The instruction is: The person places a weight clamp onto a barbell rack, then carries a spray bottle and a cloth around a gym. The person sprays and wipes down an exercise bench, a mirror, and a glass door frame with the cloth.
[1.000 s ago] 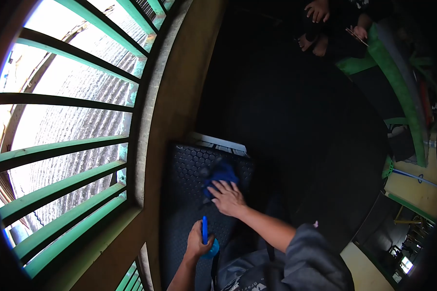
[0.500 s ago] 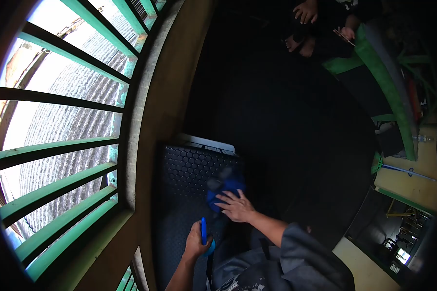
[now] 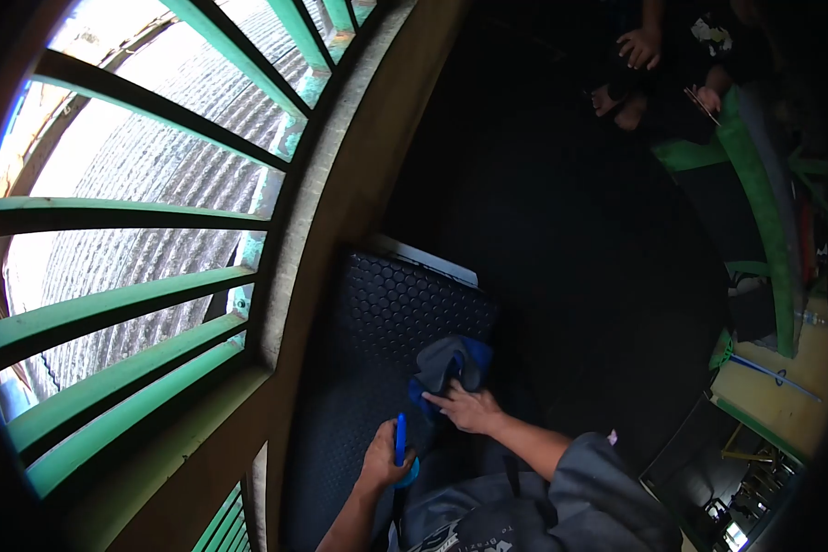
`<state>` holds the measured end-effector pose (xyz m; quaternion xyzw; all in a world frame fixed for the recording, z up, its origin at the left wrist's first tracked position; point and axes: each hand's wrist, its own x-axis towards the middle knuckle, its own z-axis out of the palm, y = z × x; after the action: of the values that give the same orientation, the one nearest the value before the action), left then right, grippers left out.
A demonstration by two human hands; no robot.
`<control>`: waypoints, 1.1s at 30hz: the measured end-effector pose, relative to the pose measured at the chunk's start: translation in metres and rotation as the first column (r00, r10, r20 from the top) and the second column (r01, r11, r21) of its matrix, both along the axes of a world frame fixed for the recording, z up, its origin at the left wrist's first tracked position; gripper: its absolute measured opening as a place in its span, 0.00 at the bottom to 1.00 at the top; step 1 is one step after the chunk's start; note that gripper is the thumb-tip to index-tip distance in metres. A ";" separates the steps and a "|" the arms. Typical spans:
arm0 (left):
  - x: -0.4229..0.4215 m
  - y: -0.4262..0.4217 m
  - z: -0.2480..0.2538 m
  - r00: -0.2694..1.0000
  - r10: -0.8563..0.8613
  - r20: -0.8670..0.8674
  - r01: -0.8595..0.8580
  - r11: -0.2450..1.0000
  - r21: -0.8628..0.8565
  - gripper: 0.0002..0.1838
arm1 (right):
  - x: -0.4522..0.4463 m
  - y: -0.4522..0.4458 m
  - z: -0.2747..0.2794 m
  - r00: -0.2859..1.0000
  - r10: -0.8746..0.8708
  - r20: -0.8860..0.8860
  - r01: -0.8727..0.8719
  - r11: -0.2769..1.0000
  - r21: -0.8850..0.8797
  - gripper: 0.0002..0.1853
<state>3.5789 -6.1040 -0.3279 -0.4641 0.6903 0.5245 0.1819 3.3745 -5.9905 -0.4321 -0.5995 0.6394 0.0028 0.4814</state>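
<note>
On the black padded surface with a round-dimple pattern (image 3: 400,296), my right hand (image 3: 469,408) presses a bunched blue and grey cloth (image 3: 453,361), its fingers over the near edge of the cloth. Lower and to the left, my left hand (image 3: 384,454) is wrapped round a blue bottle (image 3: 401,440) with a long upright blue top. The bottle's light blue body shows partly below the fingers; the rest is hidden by the hand.
Green window bars (image 3: 138,213) run along the left beside a wall. Another person's hand (image 3: 640,48) and feet show at the top right, near a green-framed seat (image 3: 754,202). A blue stick with a green end (image 3: 775,370) lies at the right.
The cloth has moved nearer to my body along the padded surface under my right hand, and its grey side now shows more. My left hand keeps hold of the bottle. The camera view has shifted.
</note>
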 end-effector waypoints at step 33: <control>0.018 0.012 -0.036 0.901 0.392 -0.184 -0.402 0.916 -0.016 0.22 | 0.013 -0.036 -0.008 0.978 0.158 -0.135 -0.190 0.942 -0.278 0.26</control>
<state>3.5971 -6.0925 -0.3635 -0.5511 0.6086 0.5709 -0.0035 3.3870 -6.0263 -0.4402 -0.7165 0.6031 -0.0150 0.3502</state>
